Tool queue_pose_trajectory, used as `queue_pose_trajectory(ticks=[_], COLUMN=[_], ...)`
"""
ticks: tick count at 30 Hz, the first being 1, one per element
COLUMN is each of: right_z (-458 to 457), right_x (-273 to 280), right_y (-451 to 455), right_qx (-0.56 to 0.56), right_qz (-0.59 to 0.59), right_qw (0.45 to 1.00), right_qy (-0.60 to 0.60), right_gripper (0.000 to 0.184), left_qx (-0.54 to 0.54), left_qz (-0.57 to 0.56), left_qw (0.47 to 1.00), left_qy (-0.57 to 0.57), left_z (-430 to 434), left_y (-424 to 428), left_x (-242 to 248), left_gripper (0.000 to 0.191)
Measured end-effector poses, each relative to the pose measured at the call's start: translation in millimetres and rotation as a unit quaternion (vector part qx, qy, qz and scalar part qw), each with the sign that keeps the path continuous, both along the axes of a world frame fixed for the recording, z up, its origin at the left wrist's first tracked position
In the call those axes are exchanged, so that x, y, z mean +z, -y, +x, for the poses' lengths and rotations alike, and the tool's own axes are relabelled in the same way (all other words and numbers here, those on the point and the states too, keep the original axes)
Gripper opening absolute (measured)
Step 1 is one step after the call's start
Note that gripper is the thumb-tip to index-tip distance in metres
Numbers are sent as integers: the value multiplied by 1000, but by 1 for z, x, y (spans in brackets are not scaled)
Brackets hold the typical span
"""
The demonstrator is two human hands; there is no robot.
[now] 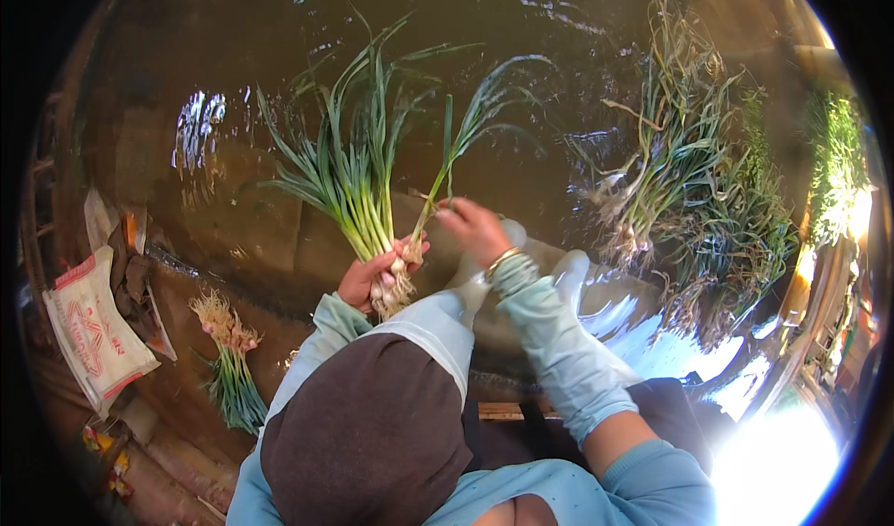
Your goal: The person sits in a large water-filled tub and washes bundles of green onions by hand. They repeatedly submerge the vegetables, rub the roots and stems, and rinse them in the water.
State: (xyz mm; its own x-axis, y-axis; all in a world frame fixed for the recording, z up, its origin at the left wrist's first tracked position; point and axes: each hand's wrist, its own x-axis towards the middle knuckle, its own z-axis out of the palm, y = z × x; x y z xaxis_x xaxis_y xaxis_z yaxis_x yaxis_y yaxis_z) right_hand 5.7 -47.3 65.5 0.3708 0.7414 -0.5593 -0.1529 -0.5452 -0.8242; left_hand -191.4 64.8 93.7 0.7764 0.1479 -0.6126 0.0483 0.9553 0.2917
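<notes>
Gathered in my left hand (370, 274) is a bunch of young garlic plants (356, 212), held near the pale bulbs and roots, with the green leaves fanned away from me. One separate garlic stalk (433, 187) leans to the right of the bunch, its bulb against my left fingers. My right hand (478, 227), with a bangle at the wrist, is beside that stalk, fingers bent near its lower leaves. Whether the fingers pinch a leaf is unclear. A large heap of untrimmed garlic plants (698, 170) lies to the right.
Shallow brown water (230, 226) surrounds my covered legs. At the lower left lies another garlic bunch (237, 372), roots away from me. A printed woven sack (101, 330) lies at the left edge. More green plants (834, 170) and wooden poles (803, 316) stand at the far right.
</notes>
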Motion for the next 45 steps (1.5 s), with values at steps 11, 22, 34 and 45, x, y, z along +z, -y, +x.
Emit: queue_pose_trajectory(ticks=[11, 22, 34, 45], right_z=[-31, 8, -19, 294], right_x=[20, 56, 62, 112], right_y=[9, 25, -1, 12], right_qx=[186, 273, 307, -132], right_qz=[76, 76, 115, -401], right_qw=[962, 957, 944, 711], right_qy=[187, 67, 34, 562], right_gripper=[20, 28, 24, 52], left_qx=[-7, -9, -58, -237], left_qz=[-2, -127, -126, 8], left_qw=[993, 991, 990, 967], left_qy=[-117, -43, 0, -88], left_z=[2, 15, -10, -19], left_y=[8, 1, -5, -24], left_x=[-8, -8, -33, -2], left_gripper=[19, 17, 23, 42])
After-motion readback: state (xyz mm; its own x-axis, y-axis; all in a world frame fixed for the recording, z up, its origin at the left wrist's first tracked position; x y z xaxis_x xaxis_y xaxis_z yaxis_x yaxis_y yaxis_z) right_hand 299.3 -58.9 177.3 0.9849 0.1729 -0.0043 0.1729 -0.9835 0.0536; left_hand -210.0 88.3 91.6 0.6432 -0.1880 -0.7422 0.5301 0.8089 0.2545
